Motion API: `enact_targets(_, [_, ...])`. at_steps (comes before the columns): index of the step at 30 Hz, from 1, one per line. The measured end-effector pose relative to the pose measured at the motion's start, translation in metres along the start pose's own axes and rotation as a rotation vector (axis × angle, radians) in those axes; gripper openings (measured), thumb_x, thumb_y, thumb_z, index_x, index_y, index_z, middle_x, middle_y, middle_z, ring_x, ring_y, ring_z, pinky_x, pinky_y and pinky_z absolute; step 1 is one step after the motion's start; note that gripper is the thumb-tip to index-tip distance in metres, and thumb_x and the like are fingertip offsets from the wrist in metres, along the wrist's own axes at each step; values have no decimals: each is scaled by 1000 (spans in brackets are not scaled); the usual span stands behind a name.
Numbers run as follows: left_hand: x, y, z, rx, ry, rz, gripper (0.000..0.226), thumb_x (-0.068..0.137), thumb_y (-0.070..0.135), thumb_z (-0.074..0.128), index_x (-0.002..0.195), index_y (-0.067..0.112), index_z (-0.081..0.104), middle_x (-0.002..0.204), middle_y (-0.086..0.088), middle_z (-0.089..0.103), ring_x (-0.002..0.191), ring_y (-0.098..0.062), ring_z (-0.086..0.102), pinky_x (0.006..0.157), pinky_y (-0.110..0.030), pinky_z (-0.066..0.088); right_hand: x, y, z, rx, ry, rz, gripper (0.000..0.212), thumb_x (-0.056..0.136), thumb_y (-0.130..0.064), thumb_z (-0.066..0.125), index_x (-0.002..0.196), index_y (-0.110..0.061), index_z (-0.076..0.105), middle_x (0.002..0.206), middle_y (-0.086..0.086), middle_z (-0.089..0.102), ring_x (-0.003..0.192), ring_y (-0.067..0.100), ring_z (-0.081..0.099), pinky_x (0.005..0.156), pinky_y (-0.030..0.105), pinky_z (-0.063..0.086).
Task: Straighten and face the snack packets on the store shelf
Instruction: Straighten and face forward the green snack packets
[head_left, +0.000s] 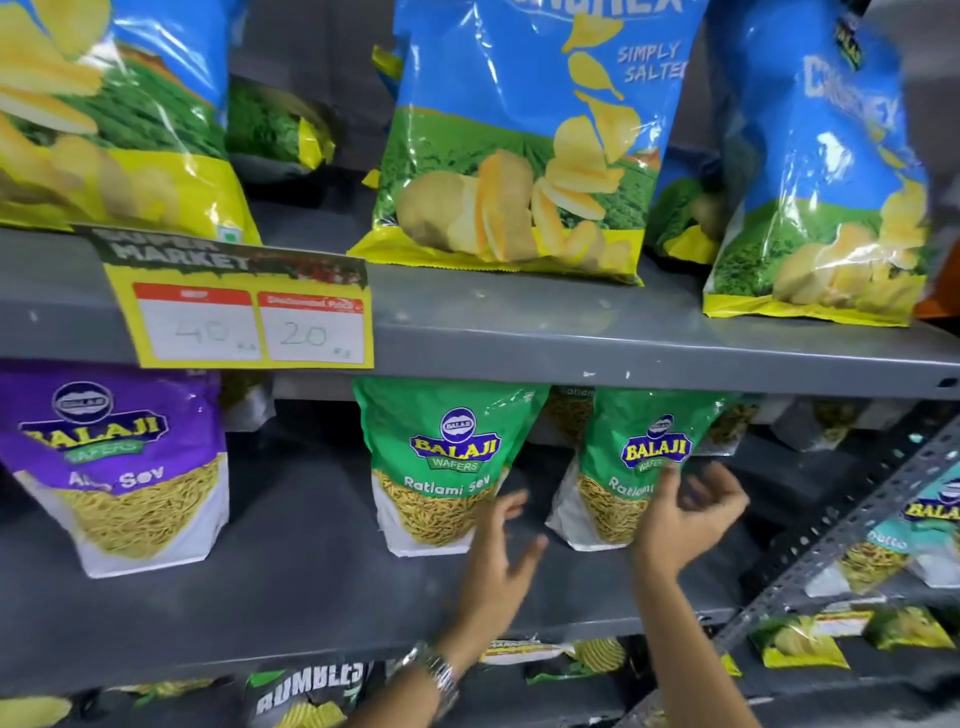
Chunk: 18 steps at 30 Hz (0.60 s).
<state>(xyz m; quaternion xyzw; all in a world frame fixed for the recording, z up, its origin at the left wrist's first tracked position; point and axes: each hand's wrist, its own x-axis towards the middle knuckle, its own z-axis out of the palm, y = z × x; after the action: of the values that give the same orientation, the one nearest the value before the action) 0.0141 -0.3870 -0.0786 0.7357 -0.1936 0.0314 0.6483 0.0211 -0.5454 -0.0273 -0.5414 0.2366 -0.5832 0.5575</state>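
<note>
Two green Ratlami Sev packets stand upright on the middle grey shelf (291, 587): one at the centre (441, 462) and one to its right (631, 462). My left hand (498, 556) is open, fingers spread, just in front of the centre packet's lower right corner. My right hand (685, 514) is open with curled fingers, touching the right packet's front near its logo. A purple Aloo Sev packet (124, 467) stands at the left, facing forward. More sev packets sit behind, half hidden.
Big blue crisp bags (524, 135) line the upper shelf, the right one (821, 171) tilted over the edge. A yellow price tag (244, 317) hangs on the shelf lip. A slotted metal upright (831, 540) and another rack with packets stand at the right. Lower shelf holds dark packets (306, 691).
</note>
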Motion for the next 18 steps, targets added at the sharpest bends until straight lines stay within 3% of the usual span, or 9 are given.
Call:
enact_targets(2, [29,15,17,133,-263,-113,66,85,57,45,140,27,26,150,8,31,136,-11,33,113,-35,29,35,13,-10,-19,-40,161,40,78,-24,65,111,-27,44,117,9,49,105,21,49,92,32,41])
enact_targets(5, [66,28,34,148,-367,-277,73,91,52,38,149,22,5,159,-1,12,145,-21,15,115,-40,19,76,42,-22,-131,-319,444,58,79,-41,62,129,-16,46,133,8,49,124,22,46,107,40,34])
enact_targets(7, [77,28,44,103,-413,-306,71,92,51,38,148,21,8,157,-2,20,142,-23,24,114,-39,24,89,58,-26,-169,-513,549,60,74,-55,60,123,-20,54,133,6,56,124,26,49,102,43,38])
enact_targets(9, [79,26,51,61,-454,-334,75,87,59,42,147,23,16,153,-1,32,137,-21,36,112,-36,31,89,61,-26,-177,-593,572,44,82,-47,55,116,-20,59,126,6,61,115,26,55,89,40,43])
enact_targets(12, [76,3,59,3,-363,-355,95,64,85,43,142,32,29,144,-2,44,129,-19,45,108,-46,40,82,51,-30,-158,-570,527,17,92,-31,50,100,-22,61,109,6,64,101,23,57,83,36,47])
enact_targets(14, [71,-2,61,54,-346,-322,82,67,81,42,135,36,37,137,-3,50,124,-20,50,102,-46,45,78,43,-36,-152,-566,497,14,93,-28,48,92,-21,61,97,4,64,88,19,58,72,31,49])
enact_targets(18, [58,17,57,5,-343,-309,52,87,50,49,134,28,44,138,0,52,124,-18,51,101,-30,43,73,33,-56,-235,-514,435,28,93,-30,47,109,-10,58,86,6,58,74,17,54,64,29,48])
